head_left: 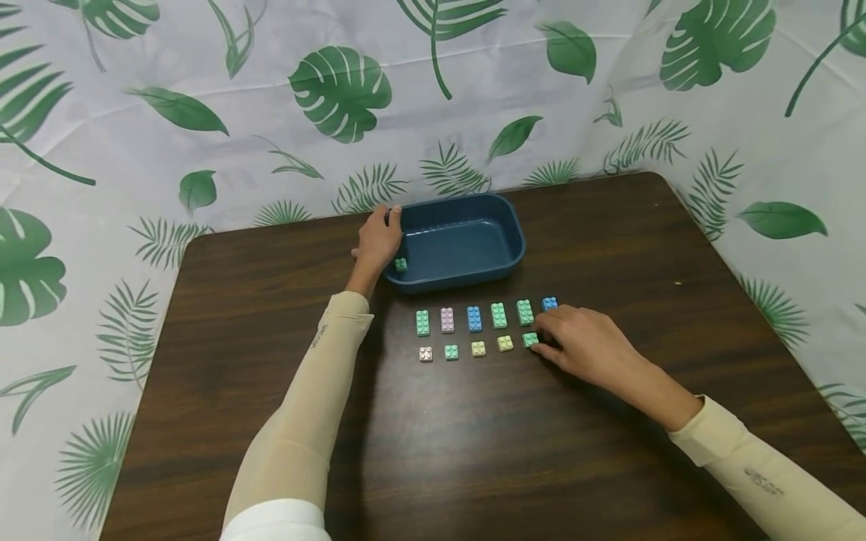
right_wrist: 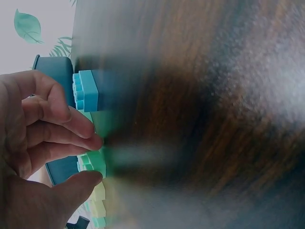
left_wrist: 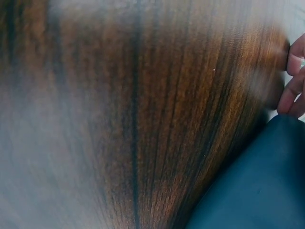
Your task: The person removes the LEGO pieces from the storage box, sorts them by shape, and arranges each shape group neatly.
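My left hand [head_left: 380,239] grips the left side of a dark blue plastic tub [head_left: 455,284], its fingers curled at the rim. Also in the left wrist view, the fingertips [left_wrist: 293,93] show beside the tub's corner. A small green toy brick [head_left: 401,264] lies inside the tub. Down on the table, my right hand [head_left: 587,344] pinches a small green brick [right_wrist: 97,161] between thumb and fingers, at the right end of the front row. Just beyond these fingers is a longer blue brick [right_wrist: 88,90], partly covered by the hand in the head view.
Two rows of bricks lie before the tub. Behind are longer ones: green [head_left: 422,322], pink [head_left: 447,319], blue [head_left: 473,318] and more green. In front sit small ones: beige [head_left: 425,354], green [head_left: 451,352] and yellow [head_left: 478,348]. A leaf-print cloth [head_left: 257,135] hangs behind the wooden table [head_left: 433,451].
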`<state>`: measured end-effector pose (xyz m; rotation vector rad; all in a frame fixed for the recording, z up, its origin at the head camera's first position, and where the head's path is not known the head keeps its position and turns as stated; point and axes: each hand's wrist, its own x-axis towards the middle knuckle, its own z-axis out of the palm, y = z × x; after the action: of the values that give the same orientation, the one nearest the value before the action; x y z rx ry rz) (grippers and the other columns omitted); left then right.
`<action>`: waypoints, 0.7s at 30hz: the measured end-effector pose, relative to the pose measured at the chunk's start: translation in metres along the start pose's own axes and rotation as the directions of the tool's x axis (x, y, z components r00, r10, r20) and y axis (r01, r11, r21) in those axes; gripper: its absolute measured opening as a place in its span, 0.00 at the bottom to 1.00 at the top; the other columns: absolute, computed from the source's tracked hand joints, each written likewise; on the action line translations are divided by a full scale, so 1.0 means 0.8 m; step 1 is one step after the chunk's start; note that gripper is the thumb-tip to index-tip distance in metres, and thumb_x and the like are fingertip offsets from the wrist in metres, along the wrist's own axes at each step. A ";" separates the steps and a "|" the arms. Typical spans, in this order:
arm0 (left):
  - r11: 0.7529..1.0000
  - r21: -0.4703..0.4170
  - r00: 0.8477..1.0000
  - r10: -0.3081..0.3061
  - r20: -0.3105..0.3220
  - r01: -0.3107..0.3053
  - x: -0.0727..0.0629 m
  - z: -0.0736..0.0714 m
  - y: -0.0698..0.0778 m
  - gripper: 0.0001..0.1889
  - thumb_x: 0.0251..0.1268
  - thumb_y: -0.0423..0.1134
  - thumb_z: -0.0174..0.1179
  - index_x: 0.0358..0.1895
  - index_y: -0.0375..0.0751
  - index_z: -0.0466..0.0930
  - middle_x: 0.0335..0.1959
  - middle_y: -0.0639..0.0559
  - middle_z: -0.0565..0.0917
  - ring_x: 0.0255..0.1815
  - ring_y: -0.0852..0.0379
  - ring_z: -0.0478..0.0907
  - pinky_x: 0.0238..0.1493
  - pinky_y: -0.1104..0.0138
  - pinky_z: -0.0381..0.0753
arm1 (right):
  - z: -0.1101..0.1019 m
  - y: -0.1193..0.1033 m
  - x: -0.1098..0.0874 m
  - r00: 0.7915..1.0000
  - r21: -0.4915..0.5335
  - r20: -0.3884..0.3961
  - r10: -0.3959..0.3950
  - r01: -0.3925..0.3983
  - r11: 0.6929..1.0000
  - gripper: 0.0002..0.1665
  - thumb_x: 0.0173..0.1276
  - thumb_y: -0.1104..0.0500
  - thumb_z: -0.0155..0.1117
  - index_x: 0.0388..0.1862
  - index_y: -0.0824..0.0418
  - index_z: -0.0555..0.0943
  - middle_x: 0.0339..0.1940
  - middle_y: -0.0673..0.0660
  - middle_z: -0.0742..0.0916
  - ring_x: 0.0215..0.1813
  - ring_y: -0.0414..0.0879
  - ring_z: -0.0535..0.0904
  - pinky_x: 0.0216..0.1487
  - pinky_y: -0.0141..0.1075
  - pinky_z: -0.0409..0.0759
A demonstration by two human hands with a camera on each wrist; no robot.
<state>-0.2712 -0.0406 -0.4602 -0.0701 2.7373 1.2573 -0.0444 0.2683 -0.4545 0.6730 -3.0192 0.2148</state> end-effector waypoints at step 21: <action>1.000 0.000 1.000 0.007 0.005 -0.007 0.002 -0.001 -0.002 0.21 0.88 0.59 0.36 0.47 0.46 0.65 0.42 0.43 0.71 0.63 0.37 0.76 0.72 0.21 0.48 | -0.035 -0.007 0.018 0.998 0.016 -0.040 0.043 -0.042 0.999 0.19 0.68 0.42 0.77 0.32 0.50 0.79 0.22 0.45 0.78 0.23 0.38 0.68 0.25 0.34 0.67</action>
<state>-0.2726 -0.0426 -0.4609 -0.0575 2.7359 1.2571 -0.0545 0.2613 -0.4255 0.5984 -2.9987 0.2497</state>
